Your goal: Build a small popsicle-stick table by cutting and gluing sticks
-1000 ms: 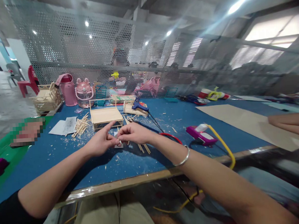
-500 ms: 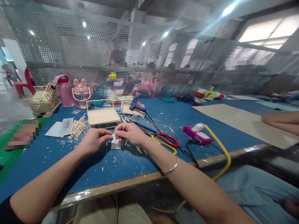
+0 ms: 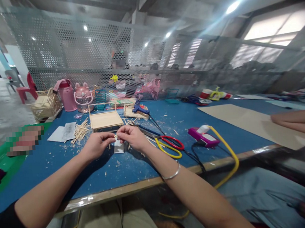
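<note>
My left hand [image 3: 99, 144] and my right hand [image 3: 131, 136] meet over the blue table, their fingertips pinched together on small wooden sticks [image 3: 115, 137]. The fingers cover most of these sticks. Just below them lies a small white paper [image 3: 118, 147]. Behind my hands stands a wooden stick frame with a flat panel [image 3: 106, 119]. Scissors with red and yellow handles [image 3: 172, 143] lie to the right of my right wrist. A pile of loose wooden sticks [image 3: 80, 131] is left of the frame.
A blue glue gun [image 3: 141, 109] rests on a smaller wooden piece at the back. To the right are a purple device [image 3: 203, 137] with a yellow cable and a cardboard sheet [image 3: 235, 121] under another person's arm [image 3: 294, 119]. Pink bottles [image 3: 68, 95] stand back left.
Both hands stay pinched together in nearly the same place. The view has shifted slightly.
</note>
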A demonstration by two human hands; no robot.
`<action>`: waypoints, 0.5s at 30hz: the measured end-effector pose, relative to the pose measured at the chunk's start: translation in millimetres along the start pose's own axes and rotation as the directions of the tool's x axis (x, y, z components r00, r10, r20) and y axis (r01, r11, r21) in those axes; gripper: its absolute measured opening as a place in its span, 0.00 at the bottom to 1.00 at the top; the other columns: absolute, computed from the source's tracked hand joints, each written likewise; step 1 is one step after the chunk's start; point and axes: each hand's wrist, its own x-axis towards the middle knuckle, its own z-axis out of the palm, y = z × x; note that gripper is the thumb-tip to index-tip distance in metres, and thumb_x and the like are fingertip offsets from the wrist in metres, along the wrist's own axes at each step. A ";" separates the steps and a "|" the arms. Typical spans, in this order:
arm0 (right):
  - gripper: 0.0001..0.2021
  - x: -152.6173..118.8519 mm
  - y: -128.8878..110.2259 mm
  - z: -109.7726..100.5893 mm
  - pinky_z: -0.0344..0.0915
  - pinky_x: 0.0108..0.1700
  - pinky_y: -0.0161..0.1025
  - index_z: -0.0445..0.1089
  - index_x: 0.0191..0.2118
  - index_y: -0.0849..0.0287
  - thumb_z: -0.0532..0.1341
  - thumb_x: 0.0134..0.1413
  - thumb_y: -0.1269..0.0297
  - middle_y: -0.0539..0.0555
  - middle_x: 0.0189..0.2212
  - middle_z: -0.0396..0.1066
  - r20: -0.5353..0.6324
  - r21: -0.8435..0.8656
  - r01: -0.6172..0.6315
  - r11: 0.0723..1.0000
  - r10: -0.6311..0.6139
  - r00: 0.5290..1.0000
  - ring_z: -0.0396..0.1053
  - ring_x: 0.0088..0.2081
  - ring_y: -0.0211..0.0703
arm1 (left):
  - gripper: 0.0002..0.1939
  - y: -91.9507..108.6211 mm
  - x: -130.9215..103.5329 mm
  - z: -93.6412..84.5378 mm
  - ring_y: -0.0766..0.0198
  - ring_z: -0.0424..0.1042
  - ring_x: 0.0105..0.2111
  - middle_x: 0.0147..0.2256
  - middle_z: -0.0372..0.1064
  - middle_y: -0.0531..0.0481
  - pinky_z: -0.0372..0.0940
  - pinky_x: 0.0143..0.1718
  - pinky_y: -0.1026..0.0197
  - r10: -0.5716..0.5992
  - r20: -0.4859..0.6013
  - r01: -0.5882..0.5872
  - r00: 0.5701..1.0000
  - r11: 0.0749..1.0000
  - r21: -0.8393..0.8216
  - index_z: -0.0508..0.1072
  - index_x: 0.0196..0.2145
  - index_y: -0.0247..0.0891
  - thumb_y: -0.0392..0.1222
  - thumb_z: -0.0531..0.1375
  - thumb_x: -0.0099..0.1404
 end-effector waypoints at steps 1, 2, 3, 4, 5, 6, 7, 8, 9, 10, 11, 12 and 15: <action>0.11 -0.3 0.5 0.5 0.59 0.25 0.30 0.65 0.26 0.63 0.62 0.39 0.60 0.46 0.18 0.65 -0.006 -0.012 0.006 1.000 -0.006 1.000 0.62 0.20 0.29 | 0.14 0.7 -0.1 -0.3 0.63 0.68 0.32 0.32 0.74 0.51 0.59 0.36 0.65 0.003 -0.007 -0.003 1.000 1.000 0.025 0.75 0.34 0.37 0.46 0.54 0.57; 0.10 -0.6 0.8 1.1 0.59 0.25 0.30 0.65 0.26 0.63 0.62 0.40 0.60 0.46 0.18 0.65 -0.008 -0.029 0.014 0.999 -0.015 1.000 0.62 0.20 0.30 | 0.14 1.7 -0.3 -0.6 0.64 0.68 0.31 0.31 0.74 0.51 0.59 0.35 0.65 0.001 -0.009 -0.001 1.000 0.999 0.046 0.75 0.33 0.37 0.46 0.53 0.57; 0.10 -1.0 0.8 1.7 0.59 0.25 0.30 0.66 0.26 0.63 0.61 0.40 0.60 0.46 0.18 0.65 -0.009 -0.048 0.024 0.999 -0.025 1.000 0.62 0.20 0.30 | 0.14 2.7 -0.5 -0.7 0.64 0.68 0.30 0.30 0.74 0.51 0.59 0.33 0.66 -0.006 -0.006 0.007 1.000 0.998 0.058 0.75 0.32 0.37 0.46 0.53 0.57; 0.10 -1.4 0.7 2.3 0.59 0.25 0.30 0.66 0.26 0.63 0.61 0.40 0.61 0.46 0.18 0.65 -0.008 -0.063 0.034 0.997 -0.035 0.999 0.62 0.20 0.30 | 0.15 3.7 -0.8 -0.7 0.65 0.67 0.29 0.29 0.73 0.51 0.58 0.32 0.66 -0.017 0.002 0.016 1.000 0.998 0.062 0.75 0.31 0.37 0.47 0.53 0.58; 0.09 -1.8 0.4 2.9 0.59 0.25 0.30 0.66 0.26 0.63 0.61 0.40 0.61 0.46 0.18 0.66 -0.006 -0.073 0.041 0.996 -0.042 0.999 0.62 0.20 0.30 | 0.15 4.5 -1.0 -0.6 0.65 0.67 0.27 0.27 0.73 0.51 0.58 0.30 0.66 -0.028 0.013 0.027 1.000 0.998 0.056 0.75 0.30 0.36 0.47 0.52 0.58; 0.09 -2.2 0.0 3.4 0.59 0.25 0.30 0.66 0.26 0.63 0.61 0.41 0.61 0.46 0.18 0.66 -0.001 -0.072 0.044 0.996 -0.044 0.999 0.62 0.20 0.30 | 0.15 5.1 -1.1 -0.4 0.65 0.66 0.26 0.26 0.72 0.51 0.57 0.29 0.66 -0.040 0.027 0.039 0.999 0.999 0.037 0.75 0.29 0.36 0.47 0.52 0.58; 0.09 -2.6 -0.5 3.7 0.59 0.25 0.31 0.66 0.26 0.63 0.61 0.41 0.61 0.47 0.19 0.66 0.003 -0.055 0.041 0.998 -0.041 0.999 0.62 0.20 0.30 | 0.16 5.4 -1.0 0.0 0.66 0.65 0.25 0.25 0.72 0.51 0.57 0.28 0.66 -0.055 0.039 0.055 0.998 0.998 0.002 0.75 0.29 0.35 0.48 0.52 0.58; 0.09 -2.9 -0.8 3.9 0.60 0.26 0.31 0.67 0.28 0.63 0.61 0.41 0.61 0.47 0.20 0.67 0.006 -0.023 0.034 0.999 -0.034 0.999 0.63 0.21 0.30 | 0.17 5.3 -0.8 0.4 0.67 0.65 0.24 0.25 0.71 0.51 0.56 0.27 0.66 -0.075 0.048 0.077 0.996 0.996 -0.046 0.75 0.28 0.35 0.49 0.52 0.58; 0.10 -3.1 -1.2 3.8 0.60 0.27 0.31 0.67 0.30 0.63 0.61 0.41 0.62 0.47 0.21 0.67 0.005 0.020 0.027 0.999 -0.027 1.000 0.63 0.21 0.30 | 0.17 5.0 -0.5 0.8 0.67 0.64 0.24 0.25 0.71 0.50 0.56 0.27 0.66 -0.100 0.053 0.105 0.994 0.989 -0.102 0.74 0.29 0.34 0.50 0.52 0.57; 0.11 -3.3 -1.4 3.4 0.60 0.28 0.31 0.67 0.33 0.62 0.61 0.41 0.62 0.47 0.21 0.68 -0.002 0.064 0.021 0.998 -0.021 1.000 0.64 0.22 0.31 | 0.18 4.4 -0.1 1.2 0.68 0.63 0.23 0.25 0.71 0.50 0.56 0.26 0.66 -0.128 0.055 0.135 0.990 0.978 -0.159 0.74 0.29 0.33 0.51 0.53 0.57; 0.12 -3.4 -1.5 2.8 0.61 0.28 0.31 0.67 0.35 0.62 0.60 0.41 0.62 0.47 0.22 0.68 -0.016 0.101 0.019 0.995 -0.017 1.000 0.64 0.22 0.31 | 0.18 3.7 0.4 1.6 0.68 0.62 0.23 0.25 0.71 0.50 0.55 0.26 0.66 -0.154 0.056 0.163 0.986 0.965 -0.207 0.74 0.29 0.33 0.52 0.53 0.57; 0.13 -3.5 -1.5 2.0 0.61 0.28 0.32 0.67 0.36 0.61 0.60 0.41 0.63 0.47 0.22 0.68 -0.033 0.123 0.019 0.992 -0.015 0.999 0.64 0.22 0.31 | 0.19 3.0 0.8 1.9 0.69 0.62 0.23 0.25 0.70 0.50 0.55 0.26 0.66 -0.175 0.056 0.183 0.983 0.953 -0.243 0.73 0.28 0.33 0.52 0.54 0.56; 0.10 -3.8 -1.5 -0.6 0.60 0.28 0.31 0.69 0.31 0.63 0.60 0.39 0.65 0.48 0.21 0.68 -0.072 0.095 0.015 0.995 -0.008 0.997 0.63 0.22 0.30 | 0.20 1.2 1.6 2.1 0.69 0.60 0.22 0.24 0.69 0.49 0.54 0.25 0.66 -0.195 0.058 0.204 0.979 0.936 -0.287 0.73 0.28 0.33 0.54 0.54 0.55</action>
